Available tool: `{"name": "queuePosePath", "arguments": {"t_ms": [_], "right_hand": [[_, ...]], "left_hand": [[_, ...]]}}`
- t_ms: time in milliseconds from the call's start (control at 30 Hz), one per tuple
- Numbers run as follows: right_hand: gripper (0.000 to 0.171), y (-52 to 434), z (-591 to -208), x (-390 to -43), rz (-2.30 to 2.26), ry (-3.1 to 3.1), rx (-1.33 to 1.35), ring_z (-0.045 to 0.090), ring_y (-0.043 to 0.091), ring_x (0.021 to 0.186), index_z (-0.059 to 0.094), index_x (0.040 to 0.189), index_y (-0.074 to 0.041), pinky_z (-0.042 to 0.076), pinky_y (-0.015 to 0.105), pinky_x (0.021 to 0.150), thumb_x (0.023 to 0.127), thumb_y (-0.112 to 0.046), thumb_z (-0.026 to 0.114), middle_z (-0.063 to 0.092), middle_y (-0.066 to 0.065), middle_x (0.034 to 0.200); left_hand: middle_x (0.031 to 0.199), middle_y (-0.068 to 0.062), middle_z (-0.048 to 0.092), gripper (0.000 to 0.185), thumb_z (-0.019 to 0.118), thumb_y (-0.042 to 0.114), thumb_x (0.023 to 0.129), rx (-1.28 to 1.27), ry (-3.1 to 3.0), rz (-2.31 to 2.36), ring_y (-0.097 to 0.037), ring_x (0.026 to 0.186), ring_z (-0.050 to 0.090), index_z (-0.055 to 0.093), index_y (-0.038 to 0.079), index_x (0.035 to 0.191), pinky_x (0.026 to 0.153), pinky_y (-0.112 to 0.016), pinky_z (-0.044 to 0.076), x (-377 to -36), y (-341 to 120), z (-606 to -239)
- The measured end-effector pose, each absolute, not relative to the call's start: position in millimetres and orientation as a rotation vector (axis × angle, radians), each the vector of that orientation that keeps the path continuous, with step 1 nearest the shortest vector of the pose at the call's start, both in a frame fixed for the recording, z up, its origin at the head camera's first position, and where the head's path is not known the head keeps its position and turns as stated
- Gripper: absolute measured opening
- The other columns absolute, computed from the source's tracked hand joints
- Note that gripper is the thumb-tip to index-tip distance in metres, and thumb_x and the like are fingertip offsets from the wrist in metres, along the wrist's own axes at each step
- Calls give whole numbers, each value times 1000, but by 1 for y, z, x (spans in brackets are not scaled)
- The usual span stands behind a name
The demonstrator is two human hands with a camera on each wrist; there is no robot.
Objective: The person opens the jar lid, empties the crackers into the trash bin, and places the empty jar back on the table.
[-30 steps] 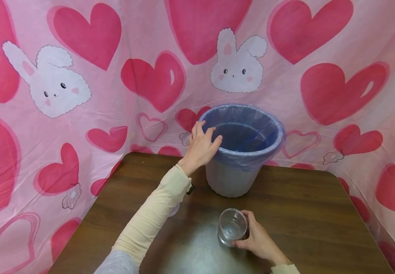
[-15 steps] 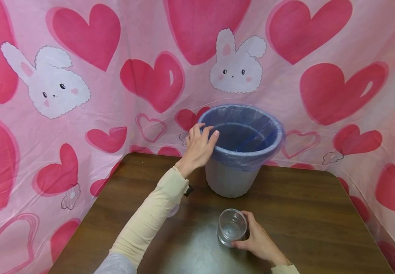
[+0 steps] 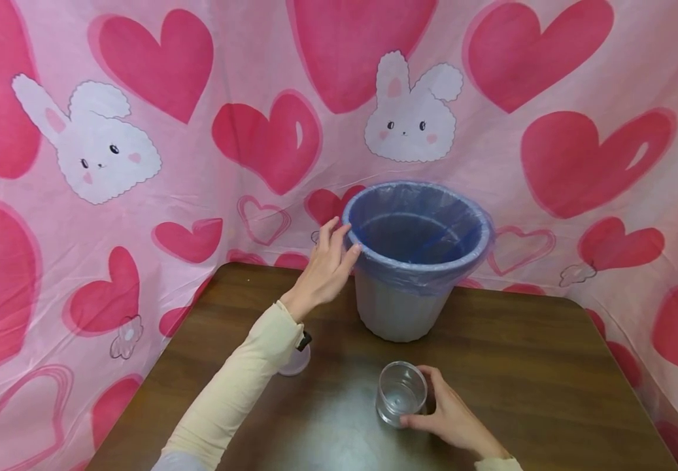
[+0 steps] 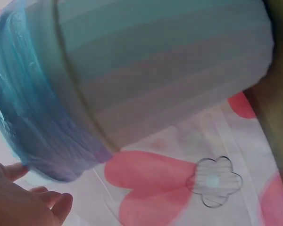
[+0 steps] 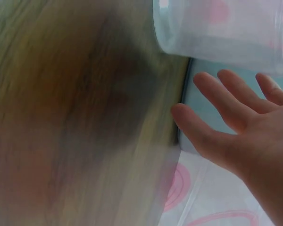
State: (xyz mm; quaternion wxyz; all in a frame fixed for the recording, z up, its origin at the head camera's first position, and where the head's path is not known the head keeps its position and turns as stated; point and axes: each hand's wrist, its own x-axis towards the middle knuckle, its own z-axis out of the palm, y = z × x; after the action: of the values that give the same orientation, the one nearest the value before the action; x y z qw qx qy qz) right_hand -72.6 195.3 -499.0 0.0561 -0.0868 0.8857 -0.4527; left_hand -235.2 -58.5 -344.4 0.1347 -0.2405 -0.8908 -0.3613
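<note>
A pale trash can (image 3: 400,307) stands on the table, its rim wrapped in a blue translucent bag (image 3: 427,273). My left hand (image 3: 323,265) is at the can's left rim, fingers spread and slightly bent. One fingertip meets the bag's edge in the left wrist view, while the others stand apart from it. Upright on the table in front is a clear jar (image 3: 400,392), with nothing visible inside. Thumb and index of my right hand (image 3: 447,415) pinch its right side in the head view. The right wrist view shows the other fingers extended beside the jar (image 5: 221,28).
A pale lilac round lid (image 3: 296,362) lies on the table, partly hidden by my left sleeve. The brown wooden table (image 3: 527,366) has rounded far corners. Pink cloth (image 3: 268,39) with hearts and rabbits hangs close behind and on both sides.
My left hand has drawn back left and down from over the can's rim to its outer edge, exposing more of the lilac lid. My right hand and the jar stay in place.
</note>
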Motion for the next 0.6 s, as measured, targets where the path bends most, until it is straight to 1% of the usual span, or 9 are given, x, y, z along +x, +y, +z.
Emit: {"name": "queuePosePath", "arguments": {"t_ms": [67,133,233,333,400,467,533,600], "right_hand": [[79,197,-497,-72,-1390,2665,-261,59,24,114,42,132,-11,46,25,93,70,-35,85,59,5,124],[75,199,-496,-71,-1393,2670,-252,58,23,115,43,133,-9,47,28,95,74,-35,82,60,5,124],[66,202,-493,-72,-1398,2705,-225,57,24,117,45,132,-10,47,34,97,80,-32,78,60,5,125],[53,207,-490,-73,-1429,2733,-212,57,27,118,47,131,-10,48,37,96,88,-30,70,59,9,129],[46,211,-486,-75,-1444,2741,-205,56,30,120,47,131,-10,48,39,96,93,-29,63,57,12,132],[42,217,-480,-77,-1428,2758,-213,56,32,121,46,132,-9,49,42,95,96,-30,58,55,15,134],[42,224,-474,-81,-1378,2803,-227,55,32,122,46,132,-9,48,45,96,98,-31,55,55,15,135],[44,233,-465,-86,-1311,2866,-255,54,33,123,46,133,-8,47,48,96,98,-32,55,55,15,134]], "left_hand": [[157,-9,17,68,34,51,99,-667,-2576,-1037,-34,137,36,26,8,150,113,-58,25,-232,-65,-350],[155,-11,19,67,35,49,99,-644,-2579,-1016,-36,133,42,25,7,150,111,-58,28,-228,-72,-355],[153,-13,23,65,38,46,99,-622,-2626,-953,-40,128,46,28,6,149,110,-56,32,-223,-84,-362],[150,-14,28,64,42,46,98,-614,-2737,-844,-42,122,50,32,6,147,108,-53,36,-216,-96,-367],[149,-16,29,67,43,48,98,-621,-2833,-780,-40,126,47,31,5,148,110,-52,34,-212,-103,-369],[148,-18,31,70,42,50,97,-630,-2927,-707,-39,132,42,31,3,149,112,-53,32,-209,-111,-369],[150,-19,31,72,41,52,98,-651,-2998,-651,-38,141,31,31,1,149,113,-57,27,-207,-117,-368],[152,-19,30,73,40,53,98,-674,-3036,-599,-38,146,20,32,1,148,113,-60,24,-205,-123,-365]]}}
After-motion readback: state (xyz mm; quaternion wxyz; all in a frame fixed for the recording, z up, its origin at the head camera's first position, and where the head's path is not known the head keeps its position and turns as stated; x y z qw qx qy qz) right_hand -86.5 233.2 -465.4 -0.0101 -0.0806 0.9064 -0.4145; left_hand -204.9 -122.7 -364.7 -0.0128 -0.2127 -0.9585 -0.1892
